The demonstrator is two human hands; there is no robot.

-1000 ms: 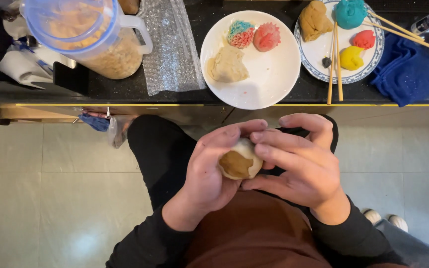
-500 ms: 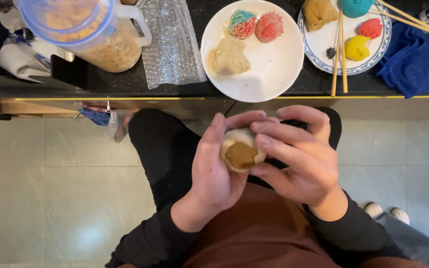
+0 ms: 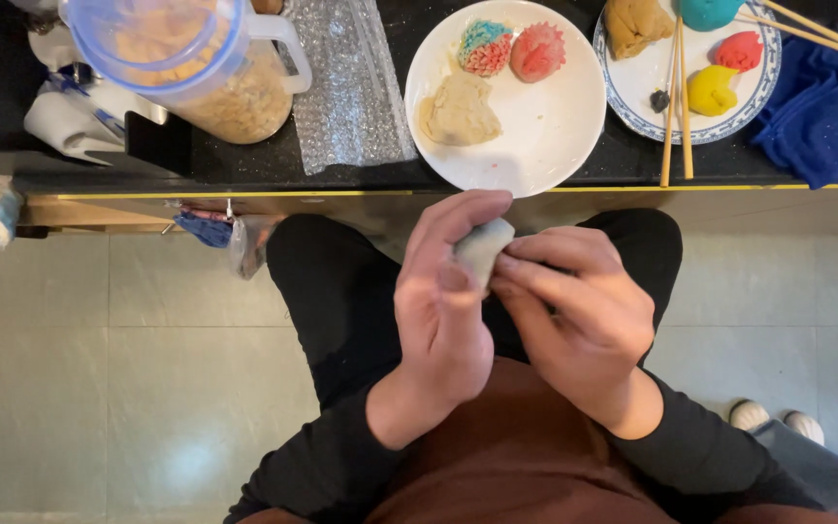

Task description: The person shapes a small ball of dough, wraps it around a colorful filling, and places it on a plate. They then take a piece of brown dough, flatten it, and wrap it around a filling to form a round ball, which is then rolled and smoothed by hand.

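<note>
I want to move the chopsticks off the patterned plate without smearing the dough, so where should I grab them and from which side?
Grip the chopsticks by their near ends, which stick out past the rim of the patterned plate over the dark counter. Come from the counter's front edge, pinching both together. Further up they lie between the brown dough and the yellow dough, so that stretch is crowded.

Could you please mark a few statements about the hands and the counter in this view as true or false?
1. Both the left hand and the right hand hold the pale dough lump. True.
2. The white plate is empty. False: it carries three dough pieces, one tan, one pink, one blue and pink.
3. Chopsticks lie across the blue-rimmed plate. True.
4. The clear jug lies tipped on the floor. False: it stands on the dark counter.
</note>
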